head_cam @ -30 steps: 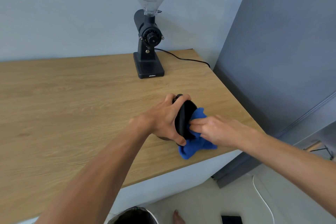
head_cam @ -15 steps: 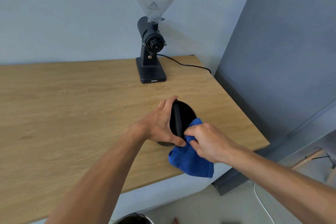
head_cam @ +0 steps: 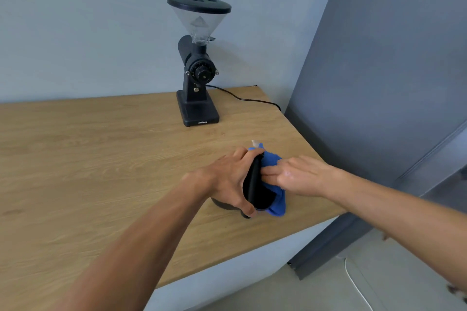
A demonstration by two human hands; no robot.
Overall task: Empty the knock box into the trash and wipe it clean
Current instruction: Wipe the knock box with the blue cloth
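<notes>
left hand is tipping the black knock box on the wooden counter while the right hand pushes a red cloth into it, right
Not quite: the cloth is blue, not red, as the head view shows. The rest holds: the left hand tips the black knock box on the wooden counter while the right hand pushes the cloth in.

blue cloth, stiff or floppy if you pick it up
Probably floppy: the blue cloth bunches and folds where the right hand presses it into the knock box. Likely light too, since a corner droops past the rim.
</notes>
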